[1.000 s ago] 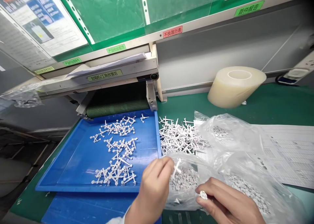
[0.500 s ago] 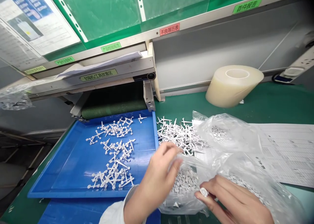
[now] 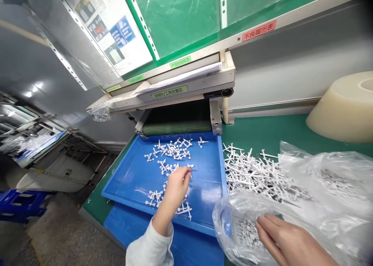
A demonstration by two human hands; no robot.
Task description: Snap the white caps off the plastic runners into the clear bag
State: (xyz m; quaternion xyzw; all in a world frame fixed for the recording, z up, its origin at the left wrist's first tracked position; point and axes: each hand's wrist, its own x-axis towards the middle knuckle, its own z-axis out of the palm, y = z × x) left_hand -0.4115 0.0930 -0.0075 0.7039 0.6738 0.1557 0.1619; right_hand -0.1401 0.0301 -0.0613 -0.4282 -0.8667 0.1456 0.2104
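At the left, the blue tray (image 3: 125, 178) lay on the green worktop (image 3: 256, 134), its far edge just under the ribbed conveyor belt (image 3: 177, 128). Inside it, white cross-shaped pieces (image 3: 175, 151) lay in loose clusters. My left hand (image 3: 177, 182) hung over the tray's middle, fingers curled in toward the thumb. I judged a light, straight-down touch best there, since the arms of the pieces overlapped and a sideways sweep could have tangled them; the bare strip toward the right wall offered more room.

Just right of that wall, thin white pins (image 3: 253, 171) lay heaped every which way, so one shaft from the heap's edge seemed the surest pick. Nearer me, my right hand (image 3: 287, 239) was over a clear plastic bag (image 3: 241, 198) of small round pieces (image 3: 250, 233), fingers close together and pointing left. One at a time, by the rim, seemed tidiest. My fingers hid both pinches, so I could not tell whether either grip had closed on anything.
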